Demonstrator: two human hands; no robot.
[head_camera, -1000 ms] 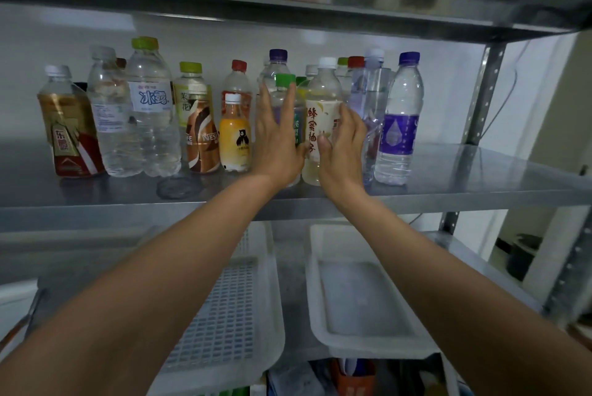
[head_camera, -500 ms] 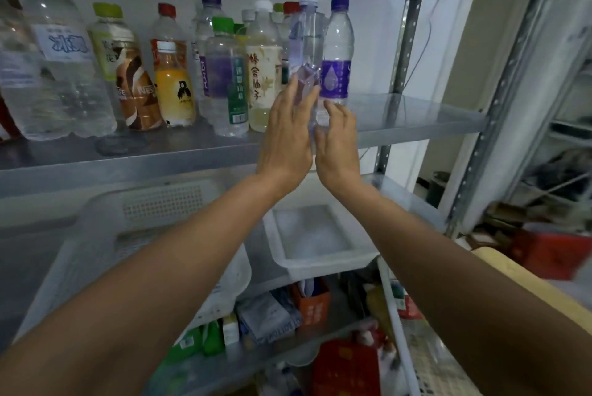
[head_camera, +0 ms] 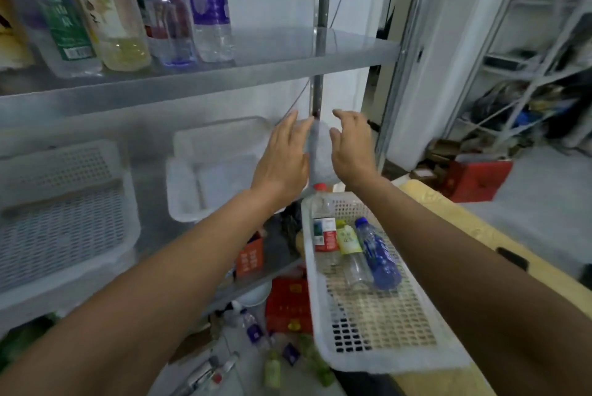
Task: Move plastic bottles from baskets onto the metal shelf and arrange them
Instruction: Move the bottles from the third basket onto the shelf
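Observation:
Several bottles stand on the metal shelf [head_camera: 224, 78] at upper left, among them a purple-label water bottle [head_camera: 208, 11], a clear one [head_camera: 166, 11] and a pale yellow tea bottle [head_camera: 109, 11]. Below on the right, a white perforated basket [head_camera: 378, 331] holds a red-capped bottle [head_camera: 324, 235], a small green-label bottle [head_camera: 347, 238], a blue bottle [head_camera: 378, 254] and a clear one [head_camera: 355, 270]. My left hand [head_camera: 282, 155] and right hand [head_camera: 352, 149] hover side by side above the basket's far end, fingers spread, holding nothing. A blurred grey shape between them is unclear.
Two white baskets [head_camera: 64, 219] [head_camera: 211, 178] sit on the lower shelf. Red boxes [head_camera: 288, 302] and loose small bottles [head_camera: 272, 370] lie on the floor beneath. A shelf upright [head_camera: 320, 43] rises behind my hands. The basket with bottles rests on a yellow-covered surface [head_camera: 464, 229].
Both hands let go of the bottles on the shelf and dropped down to the right, over the basket. My view swung down and right with them.

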